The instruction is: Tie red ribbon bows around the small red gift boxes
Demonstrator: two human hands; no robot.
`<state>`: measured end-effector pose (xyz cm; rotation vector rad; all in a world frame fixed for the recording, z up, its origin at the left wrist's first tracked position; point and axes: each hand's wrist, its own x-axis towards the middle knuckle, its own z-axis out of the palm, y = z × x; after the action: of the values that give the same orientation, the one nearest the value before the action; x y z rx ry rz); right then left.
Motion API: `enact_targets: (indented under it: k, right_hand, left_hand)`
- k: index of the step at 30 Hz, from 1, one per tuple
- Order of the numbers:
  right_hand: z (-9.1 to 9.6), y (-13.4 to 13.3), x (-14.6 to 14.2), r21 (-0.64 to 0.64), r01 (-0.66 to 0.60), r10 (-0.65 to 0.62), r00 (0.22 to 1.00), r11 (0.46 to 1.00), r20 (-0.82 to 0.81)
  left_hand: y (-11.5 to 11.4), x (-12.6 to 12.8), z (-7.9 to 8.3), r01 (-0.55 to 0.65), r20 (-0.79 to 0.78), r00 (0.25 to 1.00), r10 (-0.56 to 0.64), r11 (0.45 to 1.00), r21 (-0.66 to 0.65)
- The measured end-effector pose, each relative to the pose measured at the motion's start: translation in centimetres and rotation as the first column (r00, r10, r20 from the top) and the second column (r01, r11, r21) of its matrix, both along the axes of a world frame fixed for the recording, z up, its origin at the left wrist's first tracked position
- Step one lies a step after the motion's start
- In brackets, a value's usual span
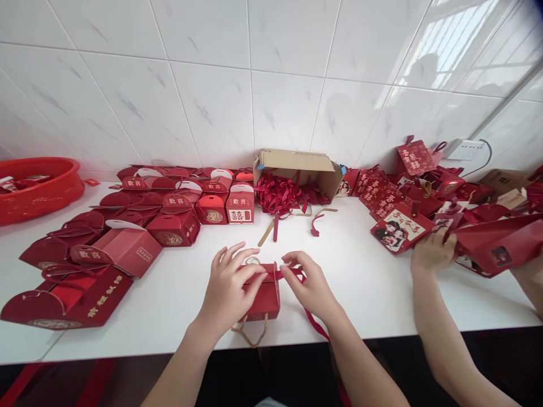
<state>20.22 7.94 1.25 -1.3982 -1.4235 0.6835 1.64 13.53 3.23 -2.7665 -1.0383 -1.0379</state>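
Note:
A small red gift box (pixel 265 297) with a tan rope handle stands near the table's front edge. My left hand (pixel 229 285) rests on its top left, fingers curled over the lid and pinching a red ribbon (pixel 316 325). My right hand (pixel 307 282) pinches the same ribbon at the top right of the box. The ribbon trails off the table edge below my right wrist.
Folded red boxes (pixel 169 209) lie in rows at the left. A red basin (pixel 40 186) sits far left. An open cardboard carton (pixel 297 172) spills red ribbons at the back. Another person's hand (pixel 432 251) at the right holds a red box (pixel 496 243) beside a pile of flat boxes.

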Motion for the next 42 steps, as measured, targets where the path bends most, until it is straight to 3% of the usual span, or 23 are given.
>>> enact_targets:
  k: [2,4,7,9,11,13,15,17,18,19,22,24,28,33,42]
  right_hand:
    - [0.2,0.5,-0.3,0.063,0.028,-0.035,0.994,0.998,0.104]
    - [0.7,1.0,-0.8,0.082,-0.064,0.053,0.989,0.995,0.138]
    - [2.2,1.6,-1.7,0.096,-0.250,0.241,0.966,0.964,0.089]
    - [3.6,1.4,-1.9,0.144,-0.253,0.255,0.967,0.957,0.005]
    - [5.4,0.4,-1.6,0.237,-0.162,0.195,0.973,0.958,-0.127]
    - [7.2,-1.3,-0.9,0.407,-0.020,0.143,0.951,0.913,-0.274]
    - [8.8,-3.0,-0.1,0.597,0.099,0.168,0.912,0.796,-0.375]
    - [9.7,-4.1,0.1,0.698,0.141,0.223,0.887,0.702,-0.403]
    - [9.8,-4.2,0.0,0.696,0.132,0.227,0.889,0.706,-0.398]
    - [9.6,-4.0,-0.2,0.657,0.105,0.209,0.901,0.747,-0.381]
    - [7.9,-2.2,-1.5,0.422,-0.044,0.146,0.966,0.906,-0.214]
    - [6.4,-0.6,-2.4,0.274,-0.129,0.148,0.988,0.953,-0.048]
    - [4.0,1.2,-3.7,0.078,-0.164,0.146,0.971,0.983,0.190]
    - [3.1,1.1,-4.4,-0.084,-0.176,0.194,0.929,0.981,0.316]
    - [2.7,1.6,-5.3,-0.082,-0.185,0.202,0.901,0.979,0.384]
  left_hand:
    - [0.0,-0.6,0.5,-0.006,0.054,0.999,0.003,0.999,0.048]
    - [-0.2,-1.2,1.2,0.004,0.104,0.994,-0.014,0.995,0.100]
    - [-0.8,-2.2,2.0,0.002,0.170,0.985,-0.028,0.989,0.150]
    - [-1.3,-2.8,2.0,-0.036,0.221,0.975,0.009,0.992,0.118]
    - [-1.7,-3.6,1.4,-0.092,0.251,0.964,0.086,0.996,0.011]
    - [-2.1,-4.4,0.3,-0.142,0.237,0.954,0.182,0.974,-0.178]
    - [-2.4,-5.2,-1.0,-0.169,0.214,0.940,0.265,0.908,-0.384]
    - [-2.6,-5.7,-2.1,-0.162,0.217,0.920,0.326,0.823,-0.545]
    - [-2.7,-5.8,-2.6,-0.147,0.231,0.910,0.343,0.789,-0.596]
    - [-2.8,-5.8,-2.9,-0.125,0.250,0.901,0.354,0.765,-0.632]
    - [-3.2,-5.5,-3.1,-0.055,0.304,0.883,0.358,0.722,-0.689]
    - [-3.3,-5.3,-3.1,-0.029,0.335,0.864,0.375,0.702,-0.711]
    - [-3.3,-5.1,-3.1,0.009,0.410,0.797,0.444,0.670,-0.742]
    - [-3.4,-5.0,-3.4,0.032,0.447,0.748,0.490,0.647,-0.762]
    - [-3.5,-5.1,-3.6,0.047,0.457,0.741,0.493,0.639,-0.767]
